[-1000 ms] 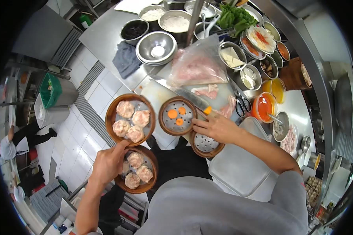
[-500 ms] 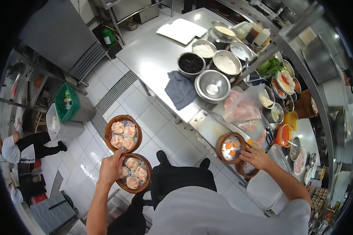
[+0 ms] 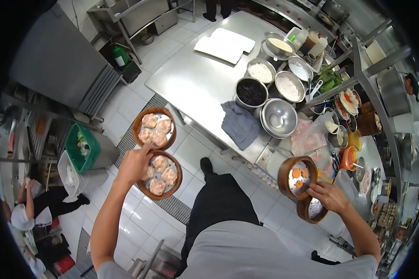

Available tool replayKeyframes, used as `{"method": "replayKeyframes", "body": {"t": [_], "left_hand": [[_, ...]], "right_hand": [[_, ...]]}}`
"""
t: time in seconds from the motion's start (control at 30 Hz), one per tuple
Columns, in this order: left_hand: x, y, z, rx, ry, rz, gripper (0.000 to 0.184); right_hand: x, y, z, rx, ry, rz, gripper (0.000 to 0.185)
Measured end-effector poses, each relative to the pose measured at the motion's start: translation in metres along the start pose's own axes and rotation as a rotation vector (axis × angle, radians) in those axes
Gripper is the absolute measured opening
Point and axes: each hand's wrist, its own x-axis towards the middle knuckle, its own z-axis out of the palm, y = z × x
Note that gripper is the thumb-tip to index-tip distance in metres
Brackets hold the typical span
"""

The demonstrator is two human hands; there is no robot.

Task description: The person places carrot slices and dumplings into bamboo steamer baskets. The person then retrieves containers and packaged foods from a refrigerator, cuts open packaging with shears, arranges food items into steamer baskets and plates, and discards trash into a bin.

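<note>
My left hand (image 3: 134,163) is closed on the touching rims of two round bamboo steamers over the tiled floor. The upper steamer (image 3: 136,131) and the lower steamer (image 3: 178,185) each hold several pale pink dumplings (image 3: 160,162). At the right, my right hand (image 3: 329,195) pinches two more steamers where their rims meet. One is a steamer with orange slices (image 3: 284,176) on a perforated metal liner; the other, a steamer with a bare perforated liner (image 3: 303,215), is partly hidden behind it.
A steel table (image 3: 186,79) bears white boards (image 3: 224,45), a grey cloth (image 3: 239,125), metal bowls (image 3: 279,117) and bagged meat (image 3: 307,137). Steel posts rise at the right. A green-lined bin (image 3: 84,149) stands left, near another person (image 3: 23,216).
The view has turned and moved back from the work area. My right hand has carried its two steamers away from the cutting board; my left hand still holds its pair. One leg has stepped forward.
</note>
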Motion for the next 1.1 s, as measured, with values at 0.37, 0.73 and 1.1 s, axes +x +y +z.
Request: {"method": "replayKeyframes", "body": {"t": [0.37,0.73,1.1], "left_hand": [[0.263,-0.076,-0.023,0.071,-0.192,0.173,0.022],[0.412,-0.142,0.036,0.062,-0.326,0.400,0.023],[0.507,-0.134,0.036,-0.010,-0.463,0.540,0.016]], "right_hand": [[0.326,-0.018,-0.040,0.282,0.319,0.165,0.026],[0.510,0.057,0.000,0.336,0.402,0.699,0.012],[0.560,0.116,-0.017,0.328,0.401,0.989,0.014]]}}
